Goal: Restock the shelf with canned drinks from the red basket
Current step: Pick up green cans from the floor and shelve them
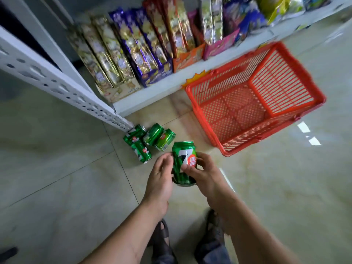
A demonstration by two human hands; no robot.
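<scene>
A green can with a white and red logo is held above the floor between my two hands. My right hand grips its right side, thumb across the front. My left hand curls against its left side. Several more green cans lie on the floor tiles by the foot of the white shelf post. The red basket lies tipped on the floor to the right, and I see nothing inside it.
The bottom shelf carries rows of snack packs in gold, purple and red wrappers. A perforated white upright runs diagonally at the left. My feet in dark sandals are below the hands. Glossy tiled floor spreads left and right.
</scene>
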